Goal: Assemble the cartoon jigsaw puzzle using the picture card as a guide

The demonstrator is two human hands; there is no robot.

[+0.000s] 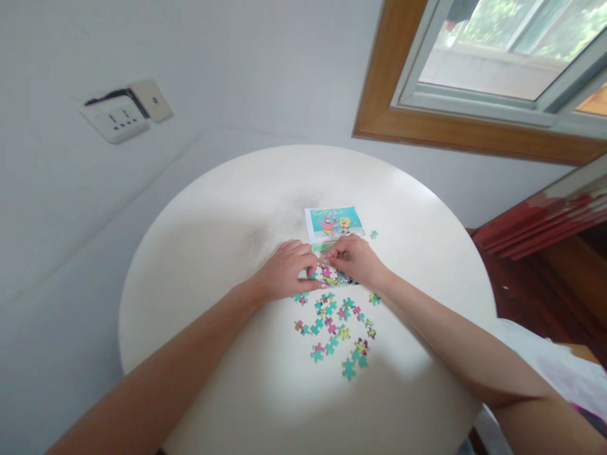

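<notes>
A partly assembled jigsaw puzzle (328, 274) with pink, teal and yellow cartoon parts lies on the table between my hands. My left hand (288, 270) rests at its left side, thumb stretched along the near edge and index finger curled, with a gap between them. From the right, my right hand (355, 258) reaches over the puzzle's upper part, thumb and fingertips pinched together. What appears to be a small puzzle piece is in that pinch, mostly hidden by the fingers. Just beyond both hands is a picture card (336, 221) showing a pink starfish and a yellow sponge character.
Loose puzzle pieces (331, 325) lie scattered nearer to me, several of them teal. One lone teal piece (374, 234) sits right of the card. The round white table (199, 253) stands by a wall with a socket (116, 119) and a wood-framed window (478, 129).
</notes>
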